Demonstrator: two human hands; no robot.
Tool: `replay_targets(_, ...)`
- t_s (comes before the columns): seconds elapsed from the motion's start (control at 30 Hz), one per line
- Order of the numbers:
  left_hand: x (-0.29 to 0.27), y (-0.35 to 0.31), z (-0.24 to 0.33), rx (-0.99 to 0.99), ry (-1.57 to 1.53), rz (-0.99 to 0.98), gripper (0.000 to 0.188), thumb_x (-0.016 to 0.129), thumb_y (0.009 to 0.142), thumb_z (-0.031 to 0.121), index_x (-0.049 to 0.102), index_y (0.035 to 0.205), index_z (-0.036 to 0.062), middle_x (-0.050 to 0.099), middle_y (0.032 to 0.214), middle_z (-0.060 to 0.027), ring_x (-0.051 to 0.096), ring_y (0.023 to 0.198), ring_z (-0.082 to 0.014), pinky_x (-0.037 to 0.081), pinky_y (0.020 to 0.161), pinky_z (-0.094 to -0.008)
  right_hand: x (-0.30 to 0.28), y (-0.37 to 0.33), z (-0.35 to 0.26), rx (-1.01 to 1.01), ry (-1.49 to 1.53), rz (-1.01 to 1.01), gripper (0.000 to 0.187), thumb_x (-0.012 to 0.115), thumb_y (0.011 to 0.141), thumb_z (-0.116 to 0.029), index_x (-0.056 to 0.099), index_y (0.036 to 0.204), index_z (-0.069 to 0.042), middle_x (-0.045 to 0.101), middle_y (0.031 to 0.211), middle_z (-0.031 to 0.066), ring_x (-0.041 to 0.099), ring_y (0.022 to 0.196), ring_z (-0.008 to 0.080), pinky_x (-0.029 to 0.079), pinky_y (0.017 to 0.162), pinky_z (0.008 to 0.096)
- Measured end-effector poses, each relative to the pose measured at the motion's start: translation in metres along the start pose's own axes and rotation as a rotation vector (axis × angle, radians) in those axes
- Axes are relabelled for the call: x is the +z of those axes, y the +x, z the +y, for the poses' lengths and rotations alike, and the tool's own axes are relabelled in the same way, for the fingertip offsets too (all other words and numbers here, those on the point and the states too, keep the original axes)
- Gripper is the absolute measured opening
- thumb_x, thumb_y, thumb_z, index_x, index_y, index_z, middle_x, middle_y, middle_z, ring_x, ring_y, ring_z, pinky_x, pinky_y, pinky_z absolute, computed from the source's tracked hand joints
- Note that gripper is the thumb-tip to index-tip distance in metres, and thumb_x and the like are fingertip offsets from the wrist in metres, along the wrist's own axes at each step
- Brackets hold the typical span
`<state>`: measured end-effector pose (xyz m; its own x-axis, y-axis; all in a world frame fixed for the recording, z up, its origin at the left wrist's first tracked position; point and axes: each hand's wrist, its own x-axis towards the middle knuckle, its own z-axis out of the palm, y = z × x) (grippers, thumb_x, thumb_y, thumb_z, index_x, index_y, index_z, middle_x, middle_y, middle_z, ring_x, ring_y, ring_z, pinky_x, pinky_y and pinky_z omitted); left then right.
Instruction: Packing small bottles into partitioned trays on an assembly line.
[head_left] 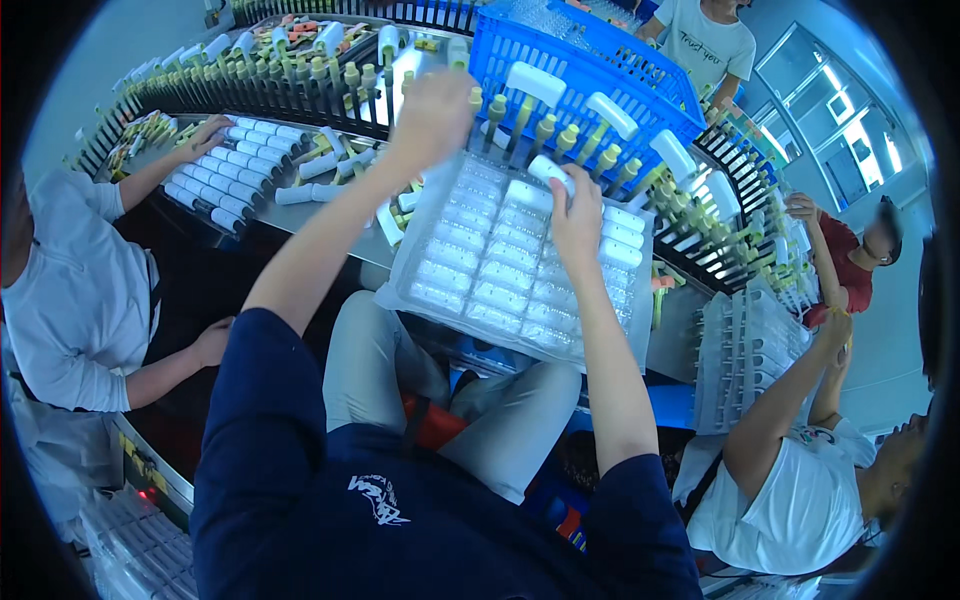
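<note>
A clear plastic tray [455, 235] with rows of compartments tilts in front of me above my knees. White rounded pieces [622, 237] sit in some compartments at its far right and far middle. My right hand [577, 225] is over the tray's far side, thumb and fingers closed on a white cylindrical piece [549, 171]. Up at the dark slatted rack, my left hand [435, 120] is curled beside the yellowish pegs [497, 108]. Its fingertips are partly hidden and slightly blurred, so what it grips cannot be made out.
Behind the rack [370, 100] stands a blue crate [590, 60] of clear items. White caps [535, 84] top some pegs. A person at left touches a tray of white cylinders [235, 165]. Stacked clear trays [745, 340] stand at right, beside another person in white.
</note>
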<state>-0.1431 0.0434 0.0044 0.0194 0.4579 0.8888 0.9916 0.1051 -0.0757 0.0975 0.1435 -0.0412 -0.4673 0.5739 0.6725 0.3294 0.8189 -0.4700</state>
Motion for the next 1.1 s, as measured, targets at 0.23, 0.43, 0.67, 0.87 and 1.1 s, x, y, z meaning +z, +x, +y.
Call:
replay_targets(0.23, 0.031, -0.024, 0.109, -0.052, -0.417, -0.441, 0.02, 0.064, 0.084, 0.021, 0.062, 0.094, 0.004, 0.06, 0.096, -0.0115, 0.058, 0.099, -0.0304, 0.047, 0.084, -0.044, 0.008, 0.006, 0.019, 0.409, 0.427, 0.37, 0.036, 0.049, 0.103, -0.028, 0.055, 0.117, 0.004, 0.063, 0.089, 0.013, 0.062, 0.075, 0.0176, 0.05, 0.069, 0.0315)
replay_targets(0.43, 0.044, -0.028, 0.123, -0.064, -0.423, -0.448, 0.026, 0.064, 0.083, 0.029, 0.065, 0.091, 0.0043, 0.057, 0.099, -0.0118, 0.054, 0.1, -0.0281, 0.044, 0.085, -0.0405, 0.0, 0.003, 0.015, 0.416, 0.469, 0.367, 0.038, 0.059, 0.098, -0.033, 0.057, 0.11, 0.003, 0.059, 0.078, 0.0038, 0.053, 0.07, 0.0086, 0.044, 0.065, 0.0253)
replay_targets(0.67, 0.046, -0.035, 0.119, -0.126, -0.421, -0.427, 0.026, 0.064, 0.077, 0.026, 0.064, 0.09, 0.0026, 0.057, 0.097, -0.013, 0.053, 0.101, -0.0286, 0.043, 0.085, -0.0408, -0.06, 0.034, 0.015, 0.277, 0.202, 0.678, 0.032, 0.062, 0.096, -0.028, 0.06, 0.101, 0.004, 0.065, 0.087, 0.0101, 0.061, 0.08, 0.0161, 0.049, 0.072, 0.03)
replay_targets(0.87, 0.044, -0.035, 0.118, -0.152, -0.468, -0.394, 0.021, 0.061, 0.077, 0.021, 0.064, 0.087, 0.0026, 0.058, 0.094, -0.0132, 0.053, 0.1, -0.0288, 0.043, 0.084, -0.041, -0.113, 0.074, 0.039, 0.188, -0.115, 0.585, 0.048, 0.065, 0.093, -0.033, 0.058, 0.117, 0.008, 0.065, 0.095, 0.0129, 0.061, 0.082, 0.0183, 0.047, 0.074, 0.0312)
replay_targets(1.1, 0.051, -0.037, 0.121, -0.14, -0.488, -0.358, 0.018, 0.062, 0.077, 0.019, 0.063, 0.084, 0.0028, 0.057, 0.093, -0.0129, 0.053, 0.097, -0.0285, 0.042, 0.082, -0.0409, -0.154, 0.127, 0.058, 0.022, -0.004, -0.259, 0.038, 0.061, 0.096, -0.014, 0.055, 0.132, -0.007, 0.044, 0.143, 0.0122, 0.047, 0.128, 0.0217, 0.045, 0.101, 0.0354)
